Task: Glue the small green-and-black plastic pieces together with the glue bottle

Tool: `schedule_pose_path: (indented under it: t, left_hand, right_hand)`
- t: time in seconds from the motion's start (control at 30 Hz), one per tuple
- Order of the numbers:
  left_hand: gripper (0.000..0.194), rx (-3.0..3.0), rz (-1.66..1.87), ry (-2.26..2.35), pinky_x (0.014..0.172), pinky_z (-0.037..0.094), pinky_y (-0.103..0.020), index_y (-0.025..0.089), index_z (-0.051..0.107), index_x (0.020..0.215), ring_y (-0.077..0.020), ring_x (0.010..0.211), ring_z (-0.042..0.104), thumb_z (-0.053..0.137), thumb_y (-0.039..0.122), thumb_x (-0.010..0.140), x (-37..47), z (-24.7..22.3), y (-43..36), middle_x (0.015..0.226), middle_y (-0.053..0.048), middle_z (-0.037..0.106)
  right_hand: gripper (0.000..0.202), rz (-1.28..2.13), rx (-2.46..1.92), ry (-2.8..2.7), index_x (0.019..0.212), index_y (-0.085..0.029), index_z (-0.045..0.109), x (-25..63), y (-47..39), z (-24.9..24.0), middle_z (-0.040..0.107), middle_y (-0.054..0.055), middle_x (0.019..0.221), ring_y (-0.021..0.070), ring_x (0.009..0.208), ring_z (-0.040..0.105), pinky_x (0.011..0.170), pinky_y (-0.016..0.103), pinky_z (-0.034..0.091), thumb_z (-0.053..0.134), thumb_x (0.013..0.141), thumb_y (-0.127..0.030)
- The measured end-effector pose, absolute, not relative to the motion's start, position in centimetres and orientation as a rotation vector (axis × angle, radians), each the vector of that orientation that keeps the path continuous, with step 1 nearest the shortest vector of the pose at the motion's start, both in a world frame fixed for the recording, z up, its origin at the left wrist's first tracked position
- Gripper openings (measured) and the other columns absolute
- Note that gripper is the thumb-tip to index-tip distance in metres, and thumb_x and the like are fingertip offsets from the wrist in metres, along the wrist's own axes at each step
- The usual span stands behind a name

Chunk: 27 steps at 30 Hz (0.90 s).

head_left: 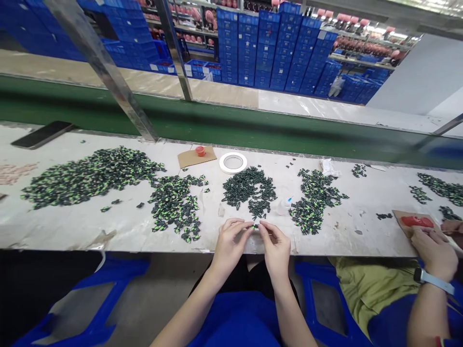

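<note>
I'm pinching one black-and-green bit between my left hand and right hand, while one tub of red stuff is sitting on one cardboard scrap.

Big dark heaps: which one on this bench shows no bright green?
The middle heap, just beyond the left hand and right hand, beside the tape roll. It looks plain dark; the left heaps and right heaps are flecked green.
</note>
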<state>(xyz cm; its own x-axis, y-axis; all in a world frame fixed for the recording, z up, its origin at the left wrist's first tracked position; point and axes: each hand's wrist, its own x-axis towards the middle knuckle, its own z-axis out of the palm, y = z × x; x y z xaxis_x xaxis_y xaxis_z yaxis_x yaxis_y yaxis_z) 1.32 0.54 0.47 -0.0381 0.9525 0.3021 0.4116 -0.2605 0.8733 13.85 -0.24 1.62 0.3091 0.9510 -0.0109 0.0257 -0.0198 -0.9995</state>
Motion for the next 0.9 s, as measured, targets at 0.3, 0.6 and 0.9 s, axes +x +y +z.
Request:
schedule_pose_path:
  t: [0.3,0.6,0.9]
  left_hand:
    - [0.016,1.510,1.315,1.322,0.083,0.053,-0.036,0.023,0.075,0.090,-0.0210,0.091,0.064,0.063,0.030,0.083,1.6,1.3,0.3,0.089,-0.006,0.070]
    - [0.014,1.411,1.345,1.258,0.081,0.055,-0.033,0.020,0.076,0.087,-0.0202,0.087,0.065,0.066,0.026,0.079,2.0,2.6,0.0,0.087,-0.007,0.068]
    - [0.014,1.622,1.229,1.162,0.083,0.052,-0.036,0.022,0.076,0.089,-0.0215,0.090,0.062,0.066,0.027,0.080,0.9,4.0,0.5,0.085,-0.007,0.071]
  right_hand:
    - [0.024,0.921,-1.336,-1.025,0.084,-0.016,0.072,13.3,-0.4,0.9,0.074,0.008,0.082,0.0205,0.076,0.069,0.071,0.033,0.057,0.067,0.079,-0.040]
    - [0.012,0.637,-1.169,-1.157,0.077,-0.018,0.065,13.1,-0.8,0.5,0.068,0.005,0.078,0.0179,0.078,0.066,0.072,0.031,0.055,0.063,0.085,-0.027]
    - [0.037,0.871,-1.109,-1.323,0.116,-0.019,0.060,16.2,-0.8,2.5,0.072,0.005,0.083,0.0169,0.073,0.068,0.071,0.031,0.058,0.066,0.080,-0.023]
